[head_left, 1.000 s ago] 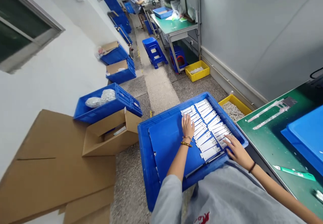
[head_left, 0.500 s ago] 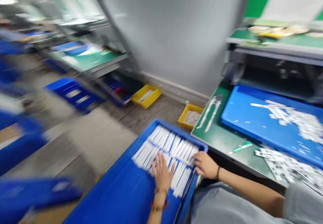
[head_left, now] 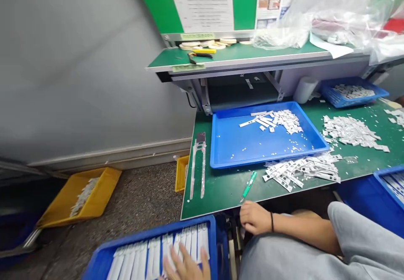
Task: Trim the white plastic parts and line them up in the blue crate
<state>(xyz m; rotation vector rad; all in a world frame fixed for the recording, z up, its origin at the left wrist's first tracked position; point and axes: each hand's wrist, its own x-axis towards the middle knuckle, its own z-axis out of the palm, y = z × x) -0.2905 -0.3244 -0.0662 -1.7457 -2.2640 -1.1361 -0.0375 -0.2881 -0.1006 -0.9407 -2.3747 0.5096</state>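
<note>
A blue crate (head_left: 217,236) sits at the bottom left, lined with several white flat strips (head_left: 148,257). My left hand (head_left: 186,267) lies flat on those strips with fingers spread, partly cut off by the frame's lower edge. My right hand (head_left: 254,217) rests at the front edge of the green workbench (head_left: 227,187), just right of the crate's corner. Its fingers are curled downward and I cannot see anything in them. A green pen-like tool (head_left: 248,186) lies on the bench just above that hand.
On the bench are a blue tray (head_left: 240,145) with white scraps, piles of white strips (head_left: 303,171) and small pieces (head_left: 350,130), a metal frame piece (head_left: 198,162) and blue baskets (head_left: 353,92). Yellow bins (head_left: 78,198) stand on the floor by the grey wall. A shelf above holds plastic bags.
My view has swung right from the aisle to the workbench. The left hand stays on the strips in the crate; the right hand has left the crate's edge for the bench's front edge.
</note>
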